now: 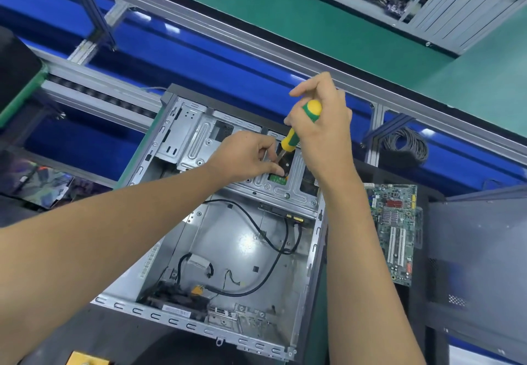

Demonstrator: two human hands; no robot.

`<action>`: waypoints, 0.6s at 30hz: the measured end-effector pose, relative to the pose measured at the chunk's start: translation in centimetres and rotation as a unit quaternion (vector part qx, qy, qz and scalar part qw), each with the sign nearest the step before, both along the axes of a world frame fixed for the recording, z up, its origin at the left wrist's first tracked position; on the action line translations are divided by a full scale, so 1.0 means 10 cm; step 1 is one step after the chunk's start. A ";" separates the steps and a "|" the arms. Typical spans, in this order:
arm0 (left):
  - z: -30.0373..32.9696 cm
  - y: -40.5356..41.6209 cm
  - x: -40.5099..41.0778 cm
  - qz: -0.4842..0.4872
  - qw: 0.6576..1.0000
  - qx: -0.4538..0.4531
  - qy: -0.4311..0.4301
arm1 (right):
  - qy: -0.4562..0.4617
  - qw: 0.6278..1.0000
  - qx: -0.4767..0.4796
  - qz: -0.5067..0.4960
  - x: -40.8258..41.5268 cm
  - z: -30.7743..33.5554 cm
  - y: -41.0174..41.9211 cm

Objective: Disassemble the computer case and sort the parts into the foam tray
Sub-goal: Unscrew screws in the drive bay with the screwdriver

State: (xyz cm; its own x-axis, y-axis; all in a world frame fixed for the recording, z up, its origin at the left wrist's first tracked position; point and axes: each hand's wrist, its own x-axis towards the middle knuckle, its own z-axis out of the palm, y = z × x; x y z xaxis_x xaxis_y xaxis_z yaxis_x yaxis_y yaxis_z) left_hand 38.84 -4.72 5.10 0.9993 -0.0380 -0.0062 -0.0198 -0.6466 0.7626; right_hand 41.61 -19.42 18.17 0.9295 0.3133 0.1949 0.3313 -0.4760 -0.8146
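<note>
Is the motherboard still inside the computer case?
Out. The motherboard lies outside the computer case, to its right, and the case's floor shows bare metal with only loose cables.

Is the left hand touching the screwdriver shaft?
Touching. In the head view the left hand pinches the screwdriver shaft low down, near the tip, over the drive cage.

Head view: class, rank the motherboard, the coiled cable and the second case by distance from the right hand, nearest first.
From the right hand, which grips the screwdriver:
1. Coiled cable, to its right under the rail.
2. Motherboard, lower right, beside the open case.
3. Second case, top right on the far bench.
</note>
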 end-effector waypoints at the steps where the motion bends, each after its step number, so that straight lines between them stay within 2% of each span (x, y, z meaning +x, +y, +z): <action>1: 0.00 0.01 0.00 -0.006 1.000 0.002 -0.003 | -0.046 0.995 -0.086 -0.007 0.02 0.02 -0.03; 3: 0.00 0.02 -0.01 -0.014 1.000 0.011 -0.009 | -0.109 0.966 -0.235 -0.023 0.05 0.09 -0.07; 5: 0.00 0.02 -0.02 -0.016 1.000 0.015 -0.019 | -0.109 0.944 -0.310 -0.027 0.07 0.17 -0.10; 8: -0.02 0.01 -0.01 -0.016 1.000 0.008 -0.022 | -0.068 0.947 -0.314 0.025 0.09 0.26 -0.15; 13: -0.02 0.02 -0.02 -0.018 0.999 -0.013 -0.044 | 0.065 0.937 -0.295 0.177 0.11 0.44 -0.13; 15: -0.01 0.02 -0.03 -0.026 0.998 -0.009 -0.055 | 0.046 0.922 -0.334 0.187 0.10 0.43 -0.11; 18: 0.01 0.01 -0.04 -0.017 0.997 -0.006 -0.069 | -0.050 0.910 -0.390 0.130 0.07 0.38 -0.09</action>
